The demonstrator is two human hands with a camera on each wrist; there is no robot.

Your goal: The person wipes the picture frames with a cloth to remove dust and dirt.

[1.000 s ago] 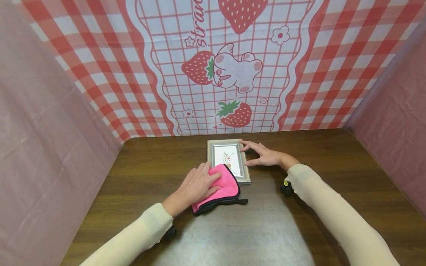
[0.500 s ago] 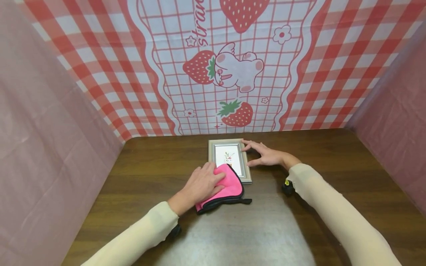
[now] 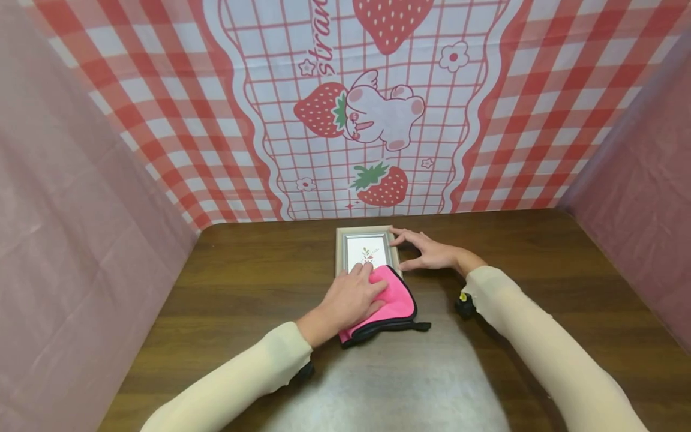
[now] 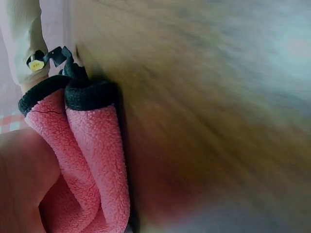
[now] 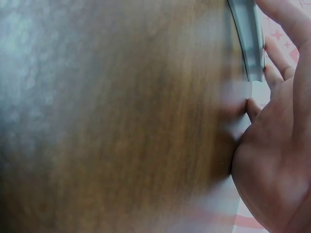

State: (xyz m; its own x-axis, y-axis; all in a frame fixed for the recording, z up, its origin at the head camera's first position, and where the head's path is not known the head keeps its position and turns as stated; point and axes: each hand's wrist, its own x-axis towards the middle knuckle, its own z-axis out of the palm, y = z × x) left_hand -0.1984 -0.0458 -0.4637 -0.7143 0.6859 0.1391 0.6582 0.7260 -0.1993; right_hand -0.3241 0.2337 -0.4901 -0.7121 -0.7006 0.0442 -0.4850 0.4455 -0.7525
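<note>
A picture frame [image 3: 341,246] with a silver inner border and a plant print lies on the wooden table near its back edge. My left hand [image 3: 345,300] holds a folded pink microfiber cloth [image 3: 396,300] with black trim over the frame's lower part, hiding that part. In the left wrist view the cloth [image 4: 97,155] hangs in thick folds beside the hand. My right hand [image 3: 432,252] touches the frame's right edge, fingertips at the upper corner and thumb lower down. The right wrist view shows its extended fingers [image 5: 277,56] along the frame's edge [image 5: 250,43].
The brown wooden table [image 3: 243,288] reaches back to a red-and-white checked cloth backdrop [image 3: 378,120] with strawberries. Pink fabric walls [image 3: 81,210] close off both sides. A black loop tab sticks out from the cloth's right end.
My left hand has slid the pink cloth to the right across the frame's lower part, covering more of its lower right corner. The right hand keeps its place at the frame's edge.
</note>
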